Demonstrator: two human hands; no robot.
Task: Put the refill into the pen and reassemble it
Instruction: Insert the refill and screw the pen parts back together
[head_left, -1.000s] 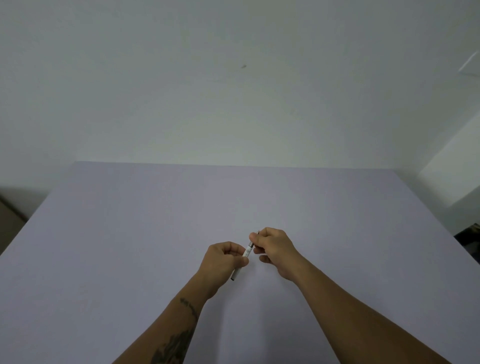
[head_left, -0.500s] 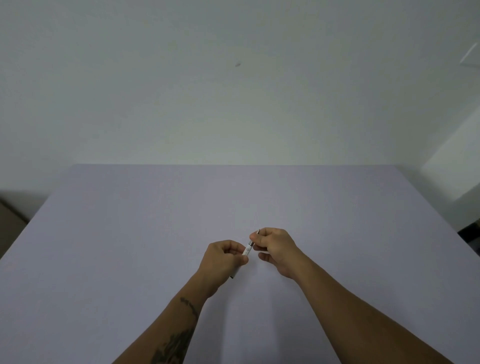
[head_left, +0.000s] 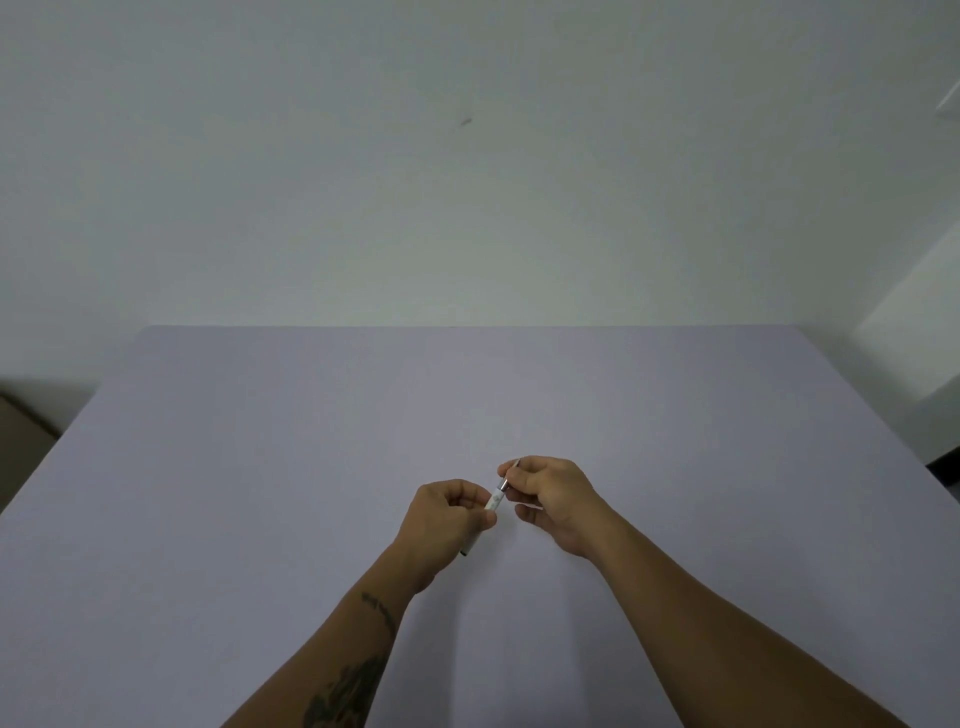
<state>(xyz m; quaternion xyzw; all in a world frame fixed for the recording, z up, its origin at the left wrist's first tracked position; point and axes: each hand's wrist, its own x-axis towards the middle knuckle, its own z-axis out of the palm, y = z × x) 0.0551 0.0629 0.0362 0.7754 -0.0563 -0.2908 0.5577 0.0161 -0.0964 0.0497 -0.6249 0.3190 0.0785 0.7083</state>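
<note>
Plain pale wall (head_left: 467, 182) fills the top half, big lavender table (head_left: 260, 467) below, dim even light.

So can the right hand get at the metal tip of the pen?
Probably yes. The right hand is already pinching the pen at its metal tip, while the left hand grips the white barrel. Nothing lies between them.

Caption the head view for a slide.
Left hand and right hand hold a white pen above the table.
</note>
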